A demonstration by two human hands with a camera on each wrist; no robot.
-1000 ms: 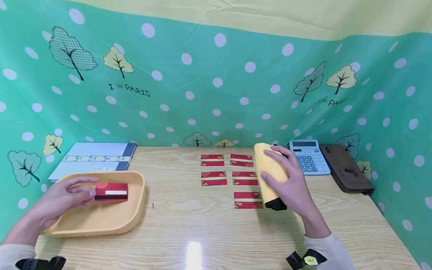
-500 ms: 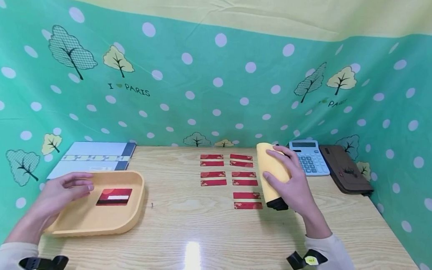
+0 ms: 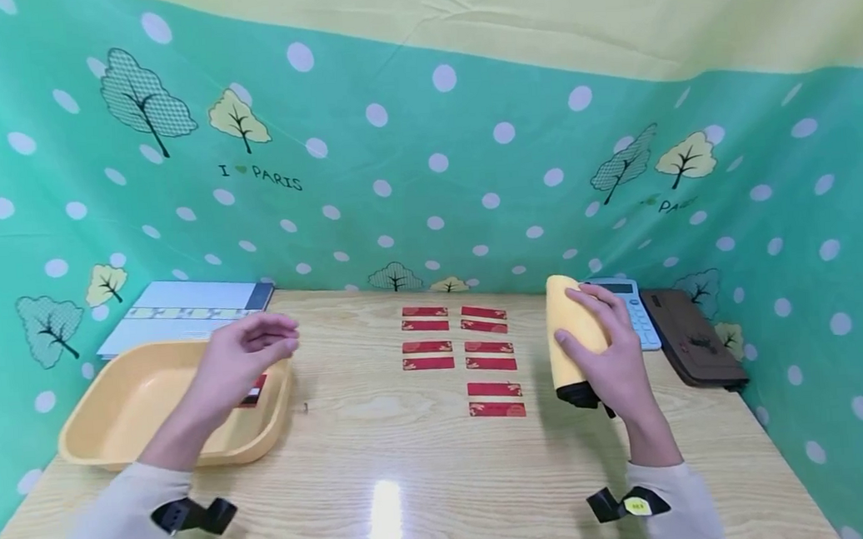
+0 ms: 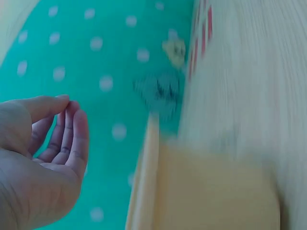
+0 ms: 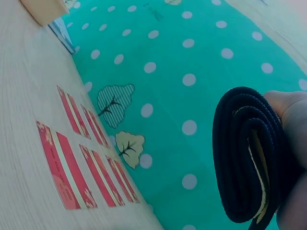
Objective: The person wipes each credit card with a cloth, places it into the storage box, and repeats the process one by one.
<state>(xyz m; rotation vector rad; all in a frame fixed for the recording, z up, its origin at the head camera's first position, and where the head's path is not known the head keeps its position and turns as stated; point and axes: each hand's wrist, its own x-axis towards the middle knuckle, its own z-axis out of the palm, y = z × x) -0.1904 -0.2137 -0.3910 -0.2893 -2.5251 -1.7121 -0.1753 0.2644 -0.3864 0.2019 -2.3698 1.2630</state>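
Note:
My left hand (image 3: pixel 246 358) hovers over the right part of the beige tray (image 3: pixel 75 445), fingers loosely bent with nothing between them. Partly hidden behind it, a red bank card (image 3: pixel 254 392) with a black stripe lies in the tray. My right hand (image 3: pixel 614 361) grips a folded yellow cloth (image 3: pixel 572 326) with black backing, held up above the table's right side. The right wrist view shows the cloth's layered black end (image 5: pixel 240 158) close up. Left of the cloth, several red cards with a pale band, such as the front one (image 3: pixel 497 410), lie in two columns.
Behind the tray lies a pale blue folder (image 3: pixel 186 302). A light blue calculator (image 3: pixel 641 317) sits partly behind the right hand, beside a brown zipped pouch (image 3: pixel 688 339). A green dotted curtain (image 3: pixel 365 174) encloses the wooden table (image 3: pixel 327 494).
My left hand let go of the red bank card in the tray, then rose and moved right. My right hand shifted a little to the right with the cloth.

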